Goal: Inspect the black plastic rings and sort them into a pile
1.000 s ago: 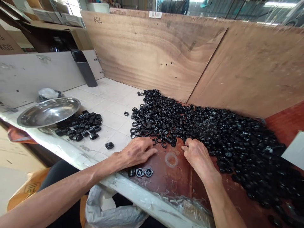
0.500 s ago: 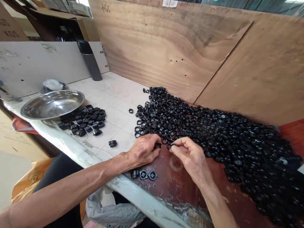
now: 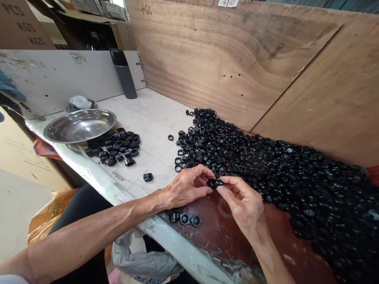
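Black little plastic ring (image 3: pixel 214 183) sits pinched between the left hand (image 3: pixel 186 186) and the right hand (image 3: pixel 241 201), fingertips closed tight on it. Both hands are just beside the big heap of black plastic rings (image 3: pixel 266 169) on the table

Readable marks, head view:
- Cardboard box (image 3: pixel 20 23), top left: printed "PCS", then "KGS" twice beneath, dark letters on brown.
- Plywood back panel (image 3: pixel 207 59): handwritten "AGG" near its upper left corner.
- Two white stickers on the panel's top edge: too small to read.
- Orange bag (image 3: pixel 50 213) below the counter edge: print illegible.
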`<state>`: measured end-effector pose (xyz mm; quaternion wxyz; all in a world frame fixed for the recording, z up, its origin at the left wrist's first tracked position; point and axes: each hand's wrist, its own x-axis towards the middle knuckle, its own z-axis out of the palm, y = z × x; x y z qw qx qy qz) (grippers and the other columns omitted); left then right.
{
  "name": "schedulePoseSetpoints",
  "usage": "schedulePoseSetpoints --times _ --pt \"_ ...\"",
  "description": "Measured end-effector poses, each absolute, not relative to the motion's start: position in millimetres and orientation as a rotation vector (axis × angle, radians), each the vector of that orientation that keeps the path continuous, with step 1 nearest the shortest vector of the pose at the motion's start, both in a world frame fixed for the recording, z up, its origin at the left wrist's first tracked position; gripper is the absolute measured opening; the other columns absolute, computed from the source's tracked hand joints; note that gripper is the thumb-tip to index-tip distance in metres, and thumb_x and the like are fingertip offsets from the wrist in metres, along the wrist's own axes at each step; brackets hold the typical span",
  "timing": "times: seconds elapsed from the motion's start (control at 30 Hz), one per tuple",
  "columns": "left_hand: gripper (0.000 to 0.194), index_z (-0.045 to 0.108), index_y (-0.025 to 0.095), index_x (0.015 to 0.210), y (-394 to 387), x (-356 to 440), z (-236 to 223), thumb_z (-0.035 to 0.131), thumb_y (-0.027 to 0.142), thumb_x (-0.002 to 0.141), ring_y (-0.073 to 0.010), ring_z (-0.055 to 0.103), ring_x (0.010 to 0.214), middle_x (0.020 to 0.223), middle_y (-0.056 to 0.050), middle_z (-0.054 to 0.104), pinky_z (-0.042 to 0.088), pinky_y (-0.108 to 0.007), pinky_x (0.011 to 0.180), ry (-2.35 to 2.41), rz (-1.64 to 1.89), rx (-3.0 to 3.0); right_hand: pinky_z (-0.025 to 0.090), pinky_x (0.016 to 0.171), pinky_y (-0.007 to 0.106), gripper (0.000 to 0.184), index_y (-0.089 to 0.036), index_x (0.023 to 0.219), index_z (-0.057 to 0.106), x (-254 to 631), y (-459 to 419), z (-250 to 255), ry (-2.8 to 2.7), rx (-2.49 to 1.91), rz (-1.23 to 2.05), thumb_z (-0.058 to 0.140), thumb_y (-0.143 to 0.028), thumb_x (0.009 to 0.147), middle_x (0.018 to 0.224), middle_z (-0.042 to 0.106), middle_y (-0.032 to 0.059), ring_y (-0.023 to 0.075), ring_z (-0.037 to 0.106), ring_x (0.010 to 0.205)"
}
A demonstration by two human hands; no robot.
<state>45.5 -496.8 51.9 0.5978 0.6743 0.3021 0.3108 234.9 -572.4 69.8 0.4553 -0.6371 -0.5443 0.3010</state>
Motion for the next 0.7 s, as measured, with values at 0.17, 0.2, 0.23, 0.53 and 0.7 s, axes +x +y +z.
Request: schedulePoseSetpoints --times 0.17,0.2,0.23,0.53,0.7 --pt "0.027 0.065 0.016 0.108 -498.8 47.0 50.9 0.075 0.023 0.083 -0.0185 0.072 0.089 0.098 -0.006 0.075 0.059 -0.032 0.084 0.644 0.763 1.443 0.060 0.077 0.029 0.019 -0.024 0.100 0.075 235.3 -574.1 66.9 -1.414 -1.538 0.665 0.073 -0.038 0.087 0.102 0.078 0.0048 0.0206 0.074 0.087" --pt "0.026 0.065 0.016 0.107 -499.1 47.3 50.3 0.074 0.023 0.084 -0.0184 0.072 0.089 0.098 -0.006 0.075 0.059 -0.032 0.084 0.628 0.770 1.435 0.060 0.078 0.030 0.019 -0.024 0.100 0.075 235.2 -574.3 66.3 -1.440 -1.528 0.654 0.072 -0.038 0.088 0.103 0.078 0.0052 0.0211 0.074 0.088" --pt "0.025 0.065 0.015 0.106 -499.4 47.6 49.8 0.074 0.022 0.084 -0.0183 0.072 0.089 0.098 -0.006 0.074 0.059 -0.032 0.084 0.608 0.777 1.431 0.060 0.078 0.030 0.019 -0.023 0.100 0.075 235.0 -574.5 65.8 -1.460 -1.520 0.645 0.071 -0.038 0.088 0.104 0.078 0.0056 0.0215 0.074 0.089" --pt "0.020 0.071 0.017 0.105 -498.0 46.8 51.5 0.073 0.021 0.085 -0.0185 0.071 0.095 0.109 -0.009 0.071 0.061 -0.032 0.087 0.589 0.887 1.591 0.059 0.076 0.030 0.017 -0.025 0.100 0.074 232.9 -574.2 61.9 -1.482 -1.563 0.577 0.071 -0.039 0.090 0.100 0.076 0.0040 0.0199 0.072 0.085" --pt "0.019 0.073 0.016 0.106 -494.7 45.9 47.1 0.072 0.020 0.088 -0.0197 0.071 0.101 0.112 -0.011 0.071 0.061 -0.033 0.090 0.504 0.984 1.724 0.060 0.082 0.032 0.027 -0.025 0.116 0.069 230.7 -575.4 59.7 -1.486 -1.534 0.480 0.071 -0.036 0.091 0.098 0.075 0.0038 0.0197 0.073 0.086"
